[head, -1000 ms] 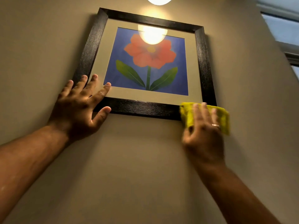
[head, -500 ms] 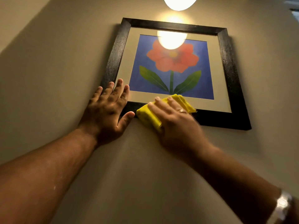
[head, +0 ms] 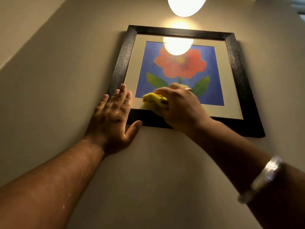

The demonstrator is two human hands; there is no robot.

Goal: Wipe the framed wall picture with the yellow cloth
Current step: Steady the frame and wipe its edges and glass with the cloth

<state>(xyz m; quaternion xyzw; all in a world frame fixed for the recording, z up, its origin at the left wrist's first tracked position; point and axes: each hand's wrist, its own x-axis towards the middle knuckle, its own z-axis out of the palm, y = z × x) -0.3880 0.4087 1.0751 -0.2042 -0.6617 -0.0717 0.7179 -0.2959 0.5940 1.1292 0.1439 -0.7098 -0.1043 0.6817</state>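
Observation:
A framed picture (head: 237, 76) with a black frame, a cream mat and a red flower on blue hangs on the beige wall above me. My left hand (head: 113, 116) lies flat and spread over the frame's lower left corner. My right hand (head: 179, 104) presses a bunched yellow cloth (head: 154, 100) against the glass at the lower left of the print, just above the bottom rail. Most of the cloth is hidden under that hand.
A glowing round lamp (head: 186, 4) hangs above the frame and its glare reflects on the upper glass (head: 178, 46). A silver bracelet (head: 262, 177) sits on my right wrist. Bare wall (head: 57, 80) surrounds the picture.
My right hand with the cloth swept left along the bottom rail from the lower right corner, then rose onto the glass. The left hand stayed on the lower left corner.

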